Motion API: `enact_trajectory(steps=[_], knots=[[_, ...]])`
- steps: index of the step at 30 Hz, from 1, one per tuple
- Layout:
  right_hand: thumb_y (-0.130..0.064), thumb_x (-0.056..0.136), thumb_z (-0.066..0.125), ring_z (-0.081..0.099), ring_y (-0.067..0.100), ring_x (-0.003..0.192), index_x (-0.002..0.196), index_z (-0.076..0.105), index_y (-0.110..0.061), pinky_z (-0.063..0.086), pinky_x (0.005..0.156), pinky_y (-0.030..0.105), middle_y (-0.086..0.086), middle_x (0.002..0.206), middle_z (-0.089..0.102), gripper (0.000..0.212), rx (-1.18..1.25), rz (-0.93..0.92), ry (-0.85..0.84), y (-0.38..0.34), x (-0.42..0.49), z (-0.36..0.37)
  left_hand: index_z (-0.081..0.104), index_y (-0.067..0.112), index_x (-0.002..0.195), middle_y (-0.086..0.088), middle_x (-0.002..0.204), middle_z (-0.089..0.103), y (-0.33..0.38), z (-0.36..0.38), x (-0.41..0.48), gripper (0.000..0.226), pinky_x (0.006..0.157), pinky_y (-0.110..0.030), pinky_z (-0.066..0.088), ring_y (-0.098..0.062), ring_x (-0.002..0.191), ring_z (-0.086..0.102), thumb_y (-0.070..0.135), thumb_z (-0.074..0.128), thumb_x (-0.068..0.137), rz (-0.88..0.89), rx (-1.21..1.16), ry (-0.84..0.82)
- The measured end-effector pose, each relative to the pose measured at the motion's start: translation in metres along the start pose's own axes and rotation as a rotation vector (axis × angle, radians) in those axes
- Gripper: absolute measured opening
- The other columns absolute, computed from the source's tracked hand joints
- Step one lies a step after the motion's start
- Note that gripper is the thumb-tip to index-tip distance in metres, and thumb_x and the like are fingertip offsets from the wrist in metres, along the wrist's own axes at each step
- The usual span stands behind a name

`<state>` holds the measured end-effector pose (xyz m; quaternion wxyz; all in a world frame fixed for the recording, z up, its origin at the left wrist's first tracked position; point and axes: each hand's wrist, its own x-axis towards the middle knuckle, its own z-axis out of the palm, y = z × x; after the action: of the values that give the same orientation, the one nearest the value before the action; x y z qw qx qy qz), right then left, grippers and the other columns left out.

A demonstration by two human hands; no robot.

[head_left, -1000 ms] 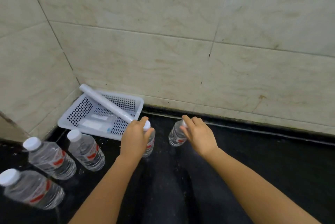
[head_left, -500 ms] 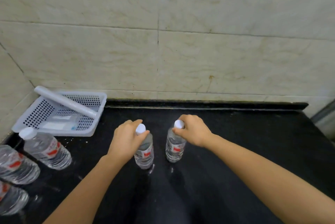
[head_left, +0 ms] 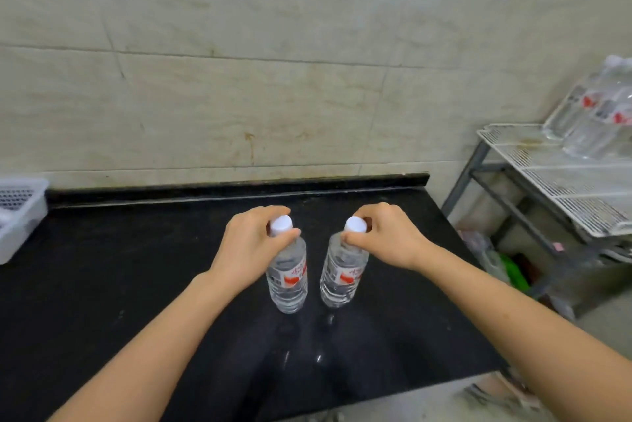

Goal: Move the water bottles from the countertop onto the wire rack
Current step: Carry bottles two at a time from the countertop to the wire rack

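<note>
Two clear water bottles with white caps and red-and-white labels hang upright just above the black countertop [head_left: 102,284]. My left hand [head_left: 251,247] grips the left bottle [head_left: 289,271] by its neck. My right hand [head_left: 390,237] grips the right bottle [head_left: 342,274] the same way. The white wire rack [head_left: 561,178] stands to the right of the counter, with several more bottles [head_left: 595,113] standing on its far end.
A white perforated plastic basket [head_left: 20,213] sits at the counter's left edge. Tiled wall runs behind the counter. Under the rack lie a green item [head_left: 513,271] and some clutter. A gap separates the counter's right end from the rack's grey frame.
My view has swung right: the basket slid to the left edge, the spare bottles left the frame, and the wire rack came into sight. Both hands carried their bottles rightward along the counter.
</note>
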<state>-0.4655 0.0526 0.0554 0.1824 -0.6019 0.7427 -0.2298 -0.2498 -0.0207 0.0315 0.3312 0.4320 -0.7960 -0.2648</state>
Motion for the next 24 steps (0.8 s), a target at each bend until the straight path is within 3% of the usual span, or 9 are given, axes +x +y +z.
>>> enact_trajectory(steps=[5,9,11,13,16,18,20,24], knots=[[-0.035,0.075,0.07,0.062,0.019,0.074,0.08,0.071,-0.013,0.049,0.063,0.036,0.003,0.076,0.068,0.022,-0.003,0.058,0.136,0.062,-0.04,-0.083,0.067,0.018,0.114,0.002,0.105,0.071,0.091,0.06,0.015,0.04,0.078,-0.026,0.047,-0.011,0.086,0.06,0.033,0.073,0.078,0.103,-0.034,-0.03],[-0.035,0.075,0.072,0.05,0.014,0.059,0.061,0.059,-0.017,0.038,0.054,0.033,-0.002,0.059,0.055,0.027,-0.006,0.124,0.259,0.105,-0.063,-0.146,0.07,0.018,0.109,0.002,0.098,0.073,0.162,0.099,0.038,0.036,0.08,-0.033,0.053,-0.013,0.085,0.065,0.033,0.075,0.076,0.184,-0.112,-0.075],[-0.037,0.074,0.073,0.053,0.017,0.059,0.065,0.063,-0.01,0.039,0.053,0.035,0.007,0.062,0.061,0.03,-0.003,0.142,0.335,0.126,-0.071,-0.178,0.071,0.018,0.106,0.003,0.091,0.073,0.197,0.116,0.051,0.033,0.078,-0.038,0.056,-0.014,0.083,0.067,0.031,0.075,0.076,0.219,-0.176,-0.088],[-0.037,0.073,0.073,0.052,0.018,0.058,0.07,0.067,-0.005,0.038,0.052,0.034,0.013,0.064,0.063,0.033,-0.009,0.139,0.4,0.144,-0.078,-0.21,0.071,0.019,0.103,0.007,0.085,0.07,0.23,0.133,0.063,0.03,0.073,-0.032,0.055,-0.01,0.076,0.065,0.028,0.076,0.076,0.24,-0.242,-0.081],[-0.032,0.075,0.074,0.038,0.007,0.047,0.057,0.06,-0.01,0.025,0.043,0.019,-0.002,0.05,0.048,0.031,-0.015,0.122,0.478,0.167,-0.087,-0.26,0.068,0.025,0.094,0.008,0.079,0.069,0.277,0.16,0.084,0.024,0.065,-0.029,0.054,-0.011,0.068,0.064,0.026,0.079,0.073,0.275,-0.361,-0.049],[-0.032,0.076,0.074,0.036,0.004,0.043,0.061,0.063,-0.007,0.024,0.041,0.017,-0.004,0.05,0.047,0.031,0.012,0.109,0.521,0.185,-0.09,-0.292,0.064,0.029,0.086,0.003,0.078,0.07,0.307,0.18,0.098,0.022,0.065,-0.035,0.056,-0.018,0.072,0.069,0.026,0.08,0.071,0.308,-0.446,-0.032],[-0.032,0.076,0.074,0.034,0.004,0.042,0.067,0.064,0.001,0.024,0.041,0.017,0.0,0.052,0.046,0.036,0.038,0.076,0.57,0.206,-0.089,-0.321,0.061,0.028,0.08,0.001,0.075,0.07,0.335,0.201,0.113,0.021,0.064,-0.037,0.056,-0.021,0.07,0.069,0.026,0.08,0.07,0.355,-0.509,-0.01],[-0.032,0.073,0.075,0.035,0.005,0.047,0.068,0.065,0.001,0.03,0.049,0.025,-0.001,0.052,0.045,0.036,0.073,0.068,0.658,0.247,-0.079,-0.373,0.061,0.03,0.077,0.003,0.072,0.069,0.393,0.24,0.15,0.019,0.055,-0.025,0.052,-0.006,0.058,0.063,0.028,0.079,0.07,0.43,-0.623,0.003]])
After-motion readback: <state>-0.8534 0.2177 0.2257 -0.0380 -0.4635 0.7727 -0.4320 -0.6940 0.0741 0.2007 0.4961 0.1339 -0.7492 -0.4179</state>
